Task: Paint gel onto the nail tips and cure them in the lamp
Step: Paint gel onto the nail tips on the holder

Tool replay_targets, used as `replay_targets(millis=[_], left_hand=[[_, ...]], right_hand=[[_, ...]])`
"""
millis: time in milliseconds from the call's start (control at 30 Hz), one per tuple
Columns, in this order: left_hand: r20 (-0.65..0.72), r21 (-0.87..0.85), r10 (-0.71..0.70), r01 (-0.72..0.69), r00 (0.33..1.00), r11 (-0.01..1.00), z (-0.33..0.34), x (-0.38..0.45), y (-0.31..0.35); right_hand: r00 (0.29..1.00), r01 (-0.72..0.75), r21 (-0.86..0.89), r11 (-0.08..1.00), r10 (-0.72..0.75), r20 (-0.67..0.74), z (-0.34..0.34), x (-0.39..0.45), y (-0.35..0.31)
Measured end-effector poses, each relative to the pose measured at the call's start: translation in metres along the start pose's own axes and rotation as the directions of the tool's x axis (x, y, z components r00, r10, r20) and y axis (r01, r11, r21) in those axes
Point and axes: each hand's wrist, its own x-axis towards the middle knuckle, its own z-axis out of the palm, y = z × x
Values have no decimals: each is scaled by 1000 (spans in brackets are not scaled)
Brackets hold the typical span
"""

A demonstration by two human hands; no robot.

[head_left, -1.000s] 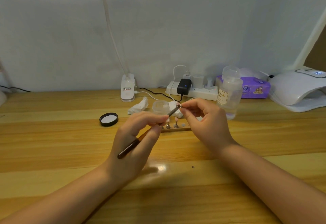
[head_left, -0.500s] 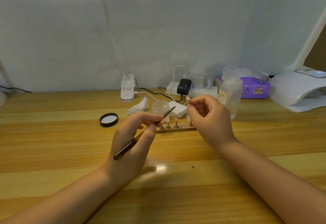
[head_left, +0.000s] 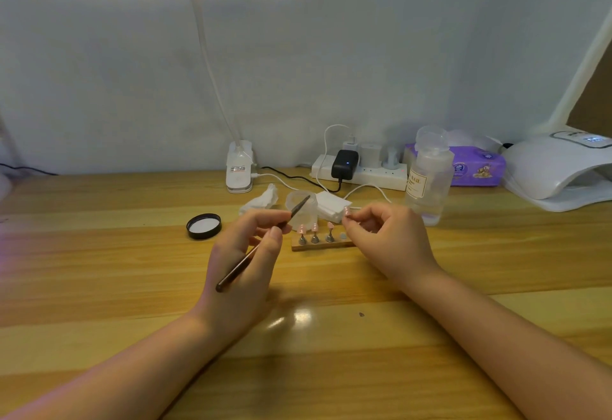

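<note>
Left hand (head_left: 246,254) pinches a thin dark brush (head_left: 261,242) between curled fingers, right hand (head_left: 385,241) pinches a small pink nail tip (head_left: 346,211) just above the wooden strip holder (head_left: 323,244) with three more pink tips, mid-worktop toward the back edge.

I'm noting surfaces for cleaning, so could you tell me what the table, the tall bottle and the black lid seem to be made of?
The table looks like varnished wood: plank grain and a glossy lamp reflection. The tall bottle seems to be translucent plastic, frosted, with a clear cap, though glass cannot be ruled out. The black lid is probably plastic, with a pale liner inside.
</note>
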Motion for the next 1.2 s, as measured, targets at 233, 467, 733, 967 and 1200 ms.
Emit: replay_targets(millis=[233, 467, 733, 967, 1200], left_hand=[[30, 22, 0, -1, 1000, 1000, 3, -2, 1], [48, 38, -4, 2, 999, 999, 4, -2, 4], [57, 53, -9, 6, 998, 999, 3, -1, 4], [48, 24, -1, 0, 999, 1000, 2, -2, 3], [55, 37, 7, -9, 998, 999, 2, -2, 2]], right_hand=[[996, -47, -172, 984, 58, 63, 6, 0, 9], [989, -8, -342, 940, 59, 138, 6, 2, 11], [990, 110, -591, 799, -36, 135, -3, 3, 6], [983, 16, -690, 724, 116, 144, -21, 18, 18], [963, -37, -371, 928, 132, 235, -15, 15, 29]])
